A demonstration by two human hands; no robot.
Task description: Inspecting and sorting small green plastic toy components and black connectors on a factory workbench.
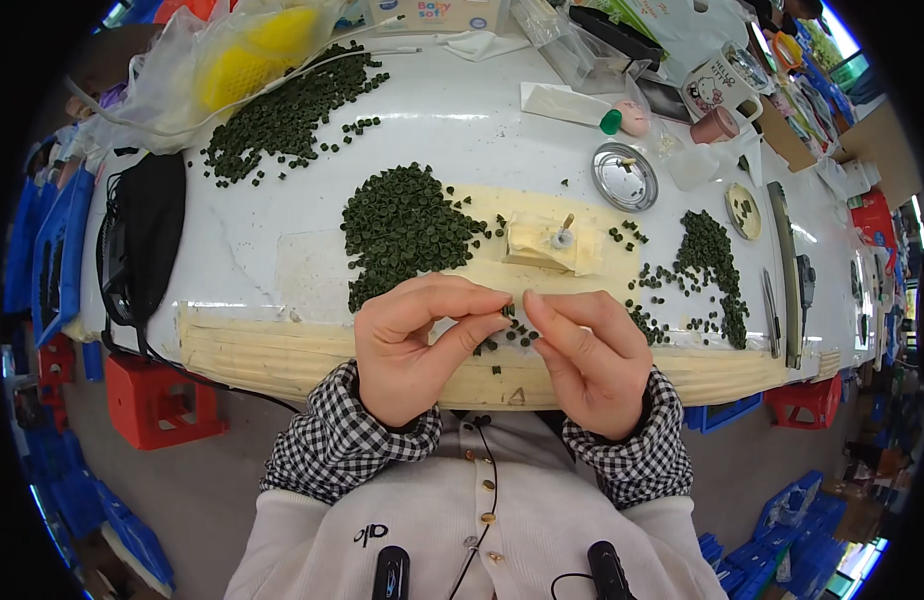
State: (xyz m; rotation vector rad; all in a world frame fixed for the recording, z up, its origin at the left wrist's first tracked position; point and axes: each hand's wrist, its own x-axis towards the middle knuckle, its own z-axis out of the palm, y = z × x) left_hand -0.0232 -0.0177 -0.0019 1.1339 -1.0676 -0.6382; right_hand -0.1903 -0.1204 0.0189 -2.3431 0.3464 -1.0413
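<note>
My left hand point(417, 340) pinches a small dark green cap-like part point(508, 311) between thumb and fingertip, above the table's near edge. Close beside it, my right hand point(594, 360) has its fingers bent and their tips apart, with nothing visible between them. Loose green parts point(517, 335) lie on the table beneath the fingertips. Just beyond my left hand spreads a large heap of the same parts point(407, 225). Past my right hand stands a cream-coloured block point(542, 245) with a small upright peg point(565, 232) on top.
More green parts lie in a far-left pile point(282, 120) and a right-hand pile point(710, 260). A round metal lid point(624, 177), a shallow dish point(743, 212), tweezers point(770, 312) and a mug point(717, 92) are to the right. A black bag point(147, 240) sits left. Padding covers the front edge point(282, 340).
</note>
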